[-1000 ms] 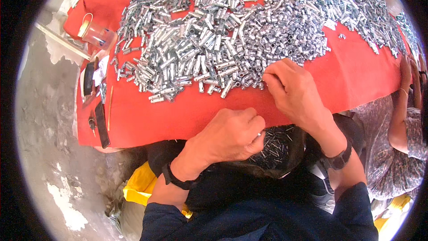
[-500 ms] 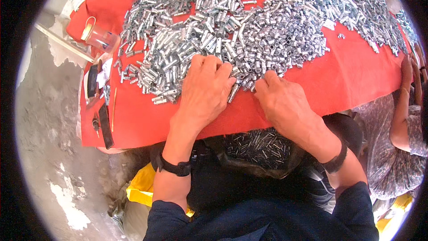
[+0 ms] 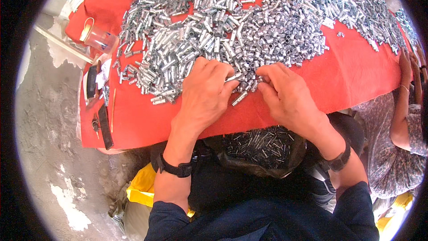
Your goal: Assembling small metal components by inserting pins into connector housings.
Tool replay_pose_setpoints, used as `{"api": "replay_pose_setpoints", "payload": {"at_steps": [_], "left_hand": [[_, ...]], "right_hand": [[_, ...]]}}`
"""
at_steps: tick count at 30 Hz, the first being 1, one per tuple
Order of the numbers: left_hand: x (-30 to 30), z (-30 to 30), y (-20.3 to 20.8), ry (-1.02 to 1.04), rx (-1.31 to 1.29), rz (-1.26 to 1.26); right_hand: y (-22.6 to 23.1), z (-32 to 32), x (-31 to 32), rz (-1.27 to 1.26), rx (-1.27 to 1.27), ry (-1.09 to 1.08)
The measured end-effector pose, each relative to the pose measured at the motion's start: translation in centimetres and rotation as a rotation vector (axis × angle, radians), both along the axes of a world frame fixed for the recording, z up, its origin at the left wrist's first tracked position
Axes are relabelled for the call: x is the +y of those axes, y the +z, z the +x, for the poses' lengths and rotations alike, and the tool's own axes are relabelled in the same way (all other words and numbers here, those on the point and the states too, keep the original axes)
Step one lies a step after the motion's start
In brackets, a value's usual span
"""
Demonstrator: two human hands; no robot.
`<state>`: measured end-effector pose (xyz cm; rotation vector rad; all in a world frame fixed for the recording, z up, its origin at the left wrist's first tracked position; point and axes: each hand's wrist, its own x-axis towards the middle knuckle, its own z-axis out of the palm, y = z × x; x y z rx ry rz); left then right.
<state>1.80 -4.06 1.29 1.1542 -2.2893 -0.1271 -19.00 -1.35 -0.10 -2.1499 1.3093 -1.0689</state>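
Note:
My left hand [image 3: 203,91] is at the near edge of a heap of shiny metal parts, its thumb and forefinger closed on a small metal tube [image 3: 233,77]. Just to the right, my right hand [image 3: 287,90] is pinched, its fingertips beside the short metal sleeves [image 3: 285,31]; what sits between them is too small to make out. One longer metal tube [image 3: 239,98] lies on the red cloth [image 3: 347,78] between the two hands. Longer tubes with holes [image 3: 174,49] fill the left side of the heap.
Below the table edge, a dark bag [image 3: 285,163] holds many thin metal pieces. A clear plastic jar [image 3: 101,40], a black strip [image 3: 105,126] and a thin stick [image 3: 113,109] lie at the left. Another person's arm [image 3: 403,107] rests at the right edge.
My right hand has turned, so its pinched thumb and forefinger now show. The left thumb and forefinger have come together on a small tube. The loose tube between the hands has shifted slightly.

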Motion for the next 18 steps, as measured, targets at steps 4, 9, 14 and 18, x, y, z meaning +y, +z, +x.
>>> {"api": "replay_pose_setpoints", "payload": {"at_steps": [4, 9, 14, 18], "left_hand": [[0.7, -0.4, 0.8, 0.034, 0.11, 0.018], [1.7, -0.8, 0.9, -0.072, 0.312, 0.251], [2.4, -0.8, 0.0, -0.069, 0.459, 0.382], [2.9, -1.2, 0.6, 0.008, 0.896, 0.68]], "right_hand": [[0.3, -0.4, -0.4, 0.048, -0.101, 0.067], [1.5, 0.3, 0.3, 0.169, -0.251, 0.046], [1.6, 1.0, 0.9, 0.402, -0.348, 0.127], [1.3, 1.2, 0.9, 0.298, -0.359, 0.09]]}}
